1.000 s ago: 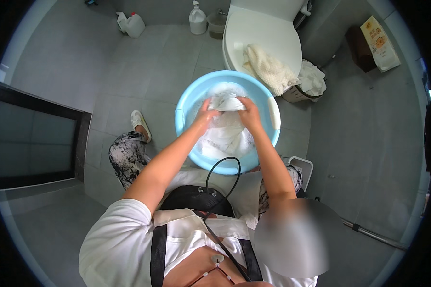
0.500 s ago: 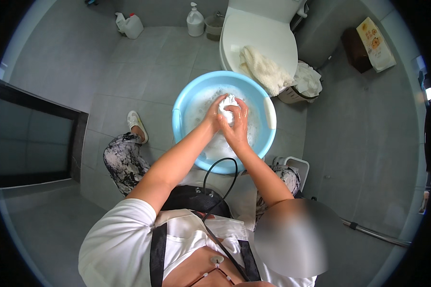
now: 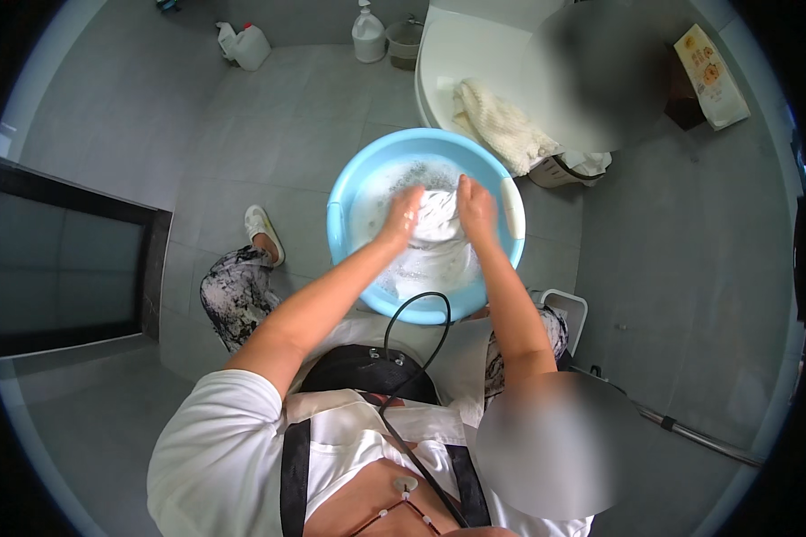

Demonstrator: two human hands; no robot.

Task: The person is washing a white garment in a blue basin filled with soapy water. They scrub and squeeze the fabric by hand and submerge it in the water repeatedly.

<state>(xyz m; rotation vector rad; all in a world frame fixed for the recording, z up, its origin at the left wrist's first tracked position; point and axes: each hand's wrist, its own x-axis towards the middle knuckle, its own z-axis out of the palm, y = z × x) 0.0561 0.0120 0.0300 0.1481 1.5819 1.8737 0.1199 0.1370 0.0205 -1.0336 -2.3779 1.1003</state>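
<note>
A light-blue round basin with a white grip stands before me, filled with foamy water. Over the suds, a wet white cloth is spread between my two hands. My left hand is closed on its left side. My right hand is closed at its right side, with the fingertips turned away from me. The cloth's lower part trails into the foam, and its full shape is hidden.
A cream towel lies on the white toilet beyond the basin. Beside it is a waste bin. A pump bottle and a white jug stand along the back wall. A black cable loops over the basin's near rim.
My hands have moved apart. The cloth, bunched between them before, is now opened out.
</note>
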